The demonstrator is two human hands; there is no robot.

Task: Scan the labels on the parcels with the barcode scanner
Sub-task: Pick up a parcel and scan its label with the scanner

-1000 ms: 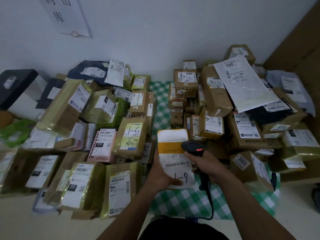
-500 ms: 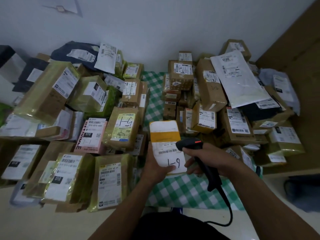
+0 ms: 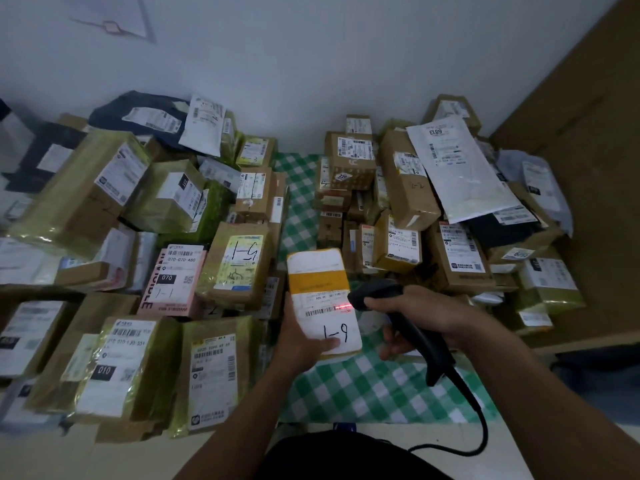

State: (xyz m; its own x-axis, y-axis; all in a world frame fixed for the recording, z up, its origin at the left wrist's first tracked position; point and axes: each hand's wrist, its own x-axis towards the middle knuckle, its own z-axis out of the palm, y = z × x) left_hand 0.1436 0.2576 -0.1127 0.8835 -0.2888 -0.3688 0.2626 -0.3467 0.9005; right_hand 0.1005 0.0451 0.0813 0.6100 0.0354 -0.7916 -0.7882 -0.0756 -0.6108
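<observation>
My scanner [image 3: 398,306] now throws a red line [image 3: 341,307] on the right end of the barcode [image 3: 320,311], absent a moment ago. My left hand [image 3: 301,344] grips the parcel [image 3: 318,271] from below, thumb on its label [image 3: 334,332], above the checked cloth [image 3: 363,393]; my right hand [image 3: 426,317] is curled round the scanner's handle. So close, the beam may miss most bars and fail to read.
</observation>
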